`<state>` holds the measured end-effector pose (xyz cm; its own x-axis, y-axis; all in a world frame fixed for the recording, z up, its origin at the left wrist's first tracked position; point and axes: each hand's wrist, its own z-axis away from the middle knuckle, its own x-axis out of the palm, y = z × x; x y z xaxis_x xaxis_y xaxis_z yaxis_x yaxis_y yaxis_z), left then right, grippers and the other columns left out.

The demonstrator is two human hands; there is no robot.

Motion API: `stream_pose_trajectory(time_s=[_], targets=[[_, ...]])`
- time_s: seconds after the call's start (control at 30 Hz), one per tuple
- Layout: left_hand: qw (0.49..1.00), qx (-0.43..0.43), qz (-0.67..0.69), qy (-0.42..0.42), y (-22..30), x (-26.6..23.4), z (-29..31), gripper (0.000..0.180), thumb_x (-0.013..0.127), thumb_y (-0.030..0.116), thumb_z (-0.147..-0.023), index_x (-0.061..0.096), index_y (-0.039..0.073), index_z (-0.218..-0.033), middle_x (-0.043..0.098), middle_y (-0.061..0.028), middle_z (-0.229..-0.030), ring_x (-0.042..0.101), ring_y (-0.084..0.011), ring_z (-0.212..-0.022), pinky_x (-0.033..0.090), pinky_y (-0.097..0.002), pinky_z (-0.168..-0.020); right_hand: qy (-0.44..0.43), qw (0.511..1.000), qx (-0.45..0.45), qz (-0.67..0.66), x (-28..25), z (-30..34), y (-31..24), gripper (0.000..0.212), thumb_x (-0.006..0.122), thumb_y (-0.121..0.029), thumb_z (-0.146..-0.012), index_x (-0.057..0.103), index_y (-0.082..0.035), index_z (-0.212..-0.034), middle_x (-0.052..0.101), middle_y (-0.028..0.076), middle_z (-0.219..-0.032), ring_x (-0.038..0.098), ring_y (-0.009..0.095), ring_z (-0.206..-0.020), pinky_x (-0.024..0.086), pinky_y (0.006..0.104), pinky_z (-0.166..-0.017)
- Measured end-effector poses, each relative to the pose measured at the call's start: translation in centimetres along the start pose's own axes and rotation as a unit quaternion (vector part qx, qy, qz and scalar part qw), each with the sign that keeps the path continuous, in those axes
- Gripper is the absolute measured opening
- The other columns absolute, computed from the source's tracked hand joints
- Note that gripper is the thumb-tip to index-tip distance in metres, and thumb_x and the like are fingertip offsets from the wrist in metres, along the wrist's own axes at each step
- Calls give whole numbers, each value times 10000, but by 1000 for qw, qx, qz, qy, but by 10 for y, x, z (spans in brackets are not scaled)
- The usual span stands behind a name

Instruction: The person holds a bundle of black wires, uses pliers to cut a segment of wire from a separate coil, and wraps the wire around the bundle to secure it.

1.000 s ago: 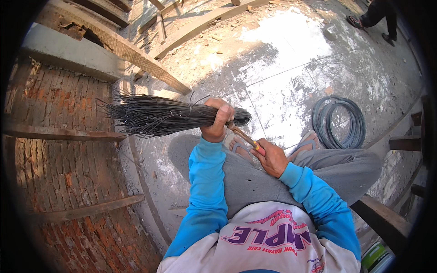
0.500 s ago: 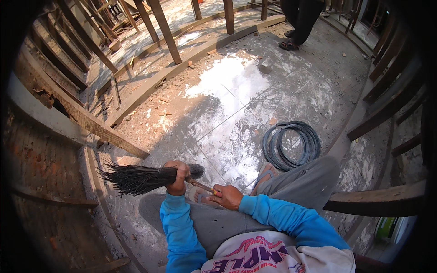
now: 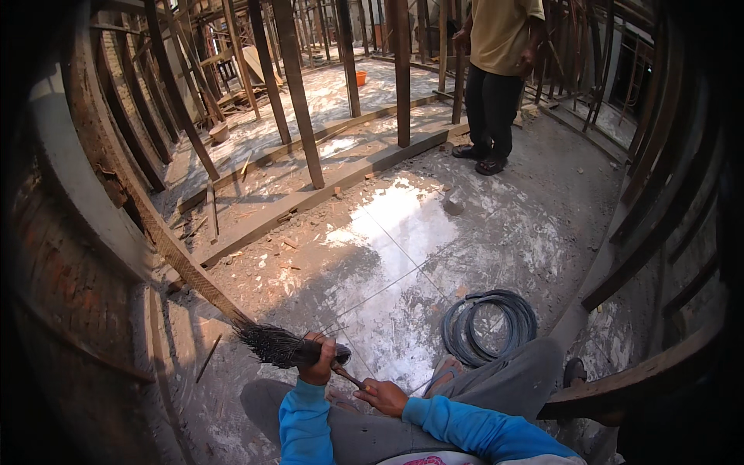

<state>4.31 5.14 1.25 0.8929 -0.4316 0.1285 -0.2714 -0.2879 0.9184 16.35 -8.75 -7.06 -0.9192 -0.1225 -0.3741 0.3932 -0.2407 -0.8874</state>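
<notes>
My left hand (image 3: 316, 363) is closed round a thick bundle of thin dark wires (image 3: 273, 346). The wires' loose ends fan out to the left, and the bundle's short end shows just right of my fist. In my closed right hand (image 3: 384, 397) is a slim, long-handled metal tool (image 3: 350, 377) whose kind I cannot make out. The tool runs up and left to the bundle beside my left fist; whether it grips the wires cannot be seen. Both hands are held above my bent legs. Beyond my right knee, a coil of grey wire (image 3: 528, 319) lies on the floor.
Upright wooden posts (image 3: 306, 116) rise from a long floor beam (image 3: 349, 180) ahead. Another person (image 3: 490, 101) stands at the far right. A slanting timber (image 3: 190, 267) is close on my left, and a curved-looking beam (image 3: 643, 376) on my right. Farther off are an orange bucket (image 3: 360, 78) and wood scraps.
The view has tilted up, bringing the standing person's torso and more posts into sight. Both hands still hold the wire bundle and the tool; the bundle now slants up to the left.
</notes>
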Motion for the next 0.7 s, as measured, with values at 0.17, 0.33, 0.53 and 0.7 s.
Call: stream_pose_trajectory(time_s=[0.17, 0.33, 0.53, 0.7], targets=[[990, 22, 38, 131, -4, 3, 1, 141, 564, 61, -884, 466, 50, -785, 482, -44, -635, 465, -126, -552, 429, -291, -552, 38, 999, -19, 9, 4, 8, -21, 351, 517, -389, -937, 531, -114, -1157, 629, 196, -845, 608, 381, -808, 456, 441, -695], [955, 25, 164, 246, 5, 6, -8, 158, 573, 61, -884, 446, 60, -790, 443, -31, -594, 461, -136, -513, 430, -299, -512, 75, 995, -64, 1, 1, 8, -19, 365, 532, -347, -936, 515, -128, -1227, 637, 202, -945, 605, 390, -899, 470, 435, -746], [929, 12, 204, 308, 9, 5, -18, 138, 542, 82, -879, 438, 72, -789, 413, -29, -591, 413, -124, -485, 434, -296, -498, 45, 987, 1, -152, 27, -15, 47, 369, 528, -395, -937, 519, -101, -1159, 606, 162, -785, 623, 301, -768, 464, 401, -671], [933, 0, 194, 302, 13, 6, -14, 137, 540, 61, -875, 443, 57, -778, 416, -35, -586, 423, -132, -485, 438, -306, -497, 145, 981, -11, -131, -14, 1, -22, 403, 579, -437, -905, 541, -66, -1056, 579, 103, -673, 595, 233, -631, 454, 358, -586]])
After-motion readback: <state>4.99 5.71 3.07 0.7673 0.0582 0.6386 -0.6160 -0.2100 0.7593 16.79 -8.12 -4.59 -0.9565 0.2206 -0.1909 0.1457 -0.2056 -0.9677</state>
